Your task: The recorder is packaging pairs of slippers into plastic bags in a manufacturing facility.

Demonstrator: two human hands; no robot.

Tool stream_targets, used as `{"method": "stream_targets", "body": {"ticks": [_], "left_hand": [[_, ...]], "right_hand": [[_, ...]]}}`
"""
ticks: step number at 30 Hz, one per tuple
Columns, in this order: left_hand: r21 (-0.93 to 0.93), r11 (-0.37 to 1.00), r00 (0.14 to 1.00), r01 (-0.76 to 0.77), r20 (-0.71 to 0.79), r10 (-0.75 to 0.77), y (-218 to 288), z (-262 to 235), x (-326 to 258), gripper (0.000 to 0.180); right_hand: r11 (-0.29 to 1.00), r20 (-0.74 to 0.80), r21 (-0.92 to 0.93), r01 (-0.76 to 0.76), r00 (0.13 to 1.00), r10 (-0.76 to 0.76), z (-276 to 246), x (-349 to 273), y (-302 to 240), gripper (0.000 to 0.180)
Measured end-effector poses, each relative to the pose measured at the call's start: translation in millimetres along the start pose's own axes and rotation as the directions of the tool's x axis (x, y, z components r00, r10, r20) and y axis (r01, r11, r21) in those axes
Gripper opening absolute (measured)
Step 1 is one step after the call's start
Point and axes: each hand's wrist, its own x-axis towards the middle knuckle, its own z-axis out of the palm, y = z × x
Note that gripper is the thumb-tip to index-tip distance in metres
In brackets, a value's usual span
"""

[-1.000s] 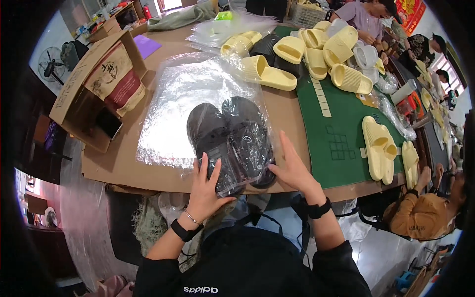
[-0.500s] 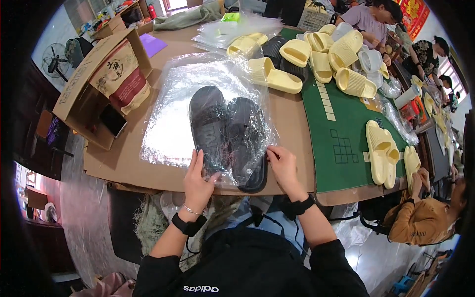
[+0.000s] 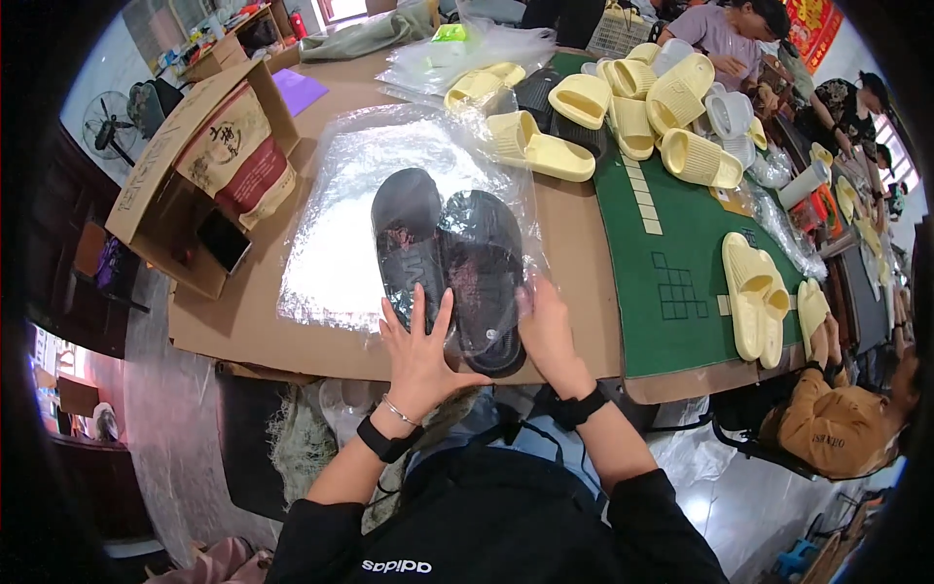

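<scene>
A pair of black slide slippers [image 3: 409, 219] lies side by side in a clear plastic bag [image 3: 336, 195], ends pointing toward me. The right slipper's near end [image 3: 501, 358] reaches the bag's near edge. My left hand [image 3: 423, 355] is open, with fingers spread over the plastic at the left slipper's near end and the thumb stretched toward the right slipper. At the right slipper's side, my right hand [image 3: 550, 336] has its fingers closed at the bag's right edge, seemingly pinching the film. More shiny clear bags lie beneath.
Pale yellow slides [image 3: 545, 151] and others are heaped at the back right, beside a green mat [image 3: 642, 331] with another yellow pair [image 3: 754, 297]. An open cardboard box [image 3: 146, 229] stands left, with a phone [image 3: 224, 240]. A stack of clear bags [image 3: 418, 68] lies behind. Other people sit at right.
My left hand has moved right and spread its fingers over the slippers. My right hand has shifted slightly nearer along the bag's edge. The right slipper sits further inside the bag.
</scene>
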Motion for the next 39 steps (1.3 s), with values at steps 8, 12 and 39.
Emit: {"method": "stream_targets", "body": {"ticks": [8, 12, 39], "left_hand": [[-0.074, 0.997, 0.973, 0.015, -0.228, -0.032, 2.0, 5.9, 7.5, 0.11], [-0.025, 0.998, 0.962, 0.052, -0.267, -0.057, 7.1, 3.2, 15.1, 0.111], [-0.882, 0.012, 0.869, 0.472, 0.463, -0.173, -50.7, -37.3, 30.6, 0.021]], "right_hand": [[1.0, 0.029, -0.003, 0.0, 1.0, 0.0, -6.5, -14.5, 5.3, 0.028], [0.999, 0.049, -0.048, 0.007, 0.999, -0.005, -15.9, -23.4, 0.2, 0.027], [0.384, 0.533, 0.71, -0.59, 0.807, 0.255, -35.0, -23.9, -24.1, 0.062]]}}
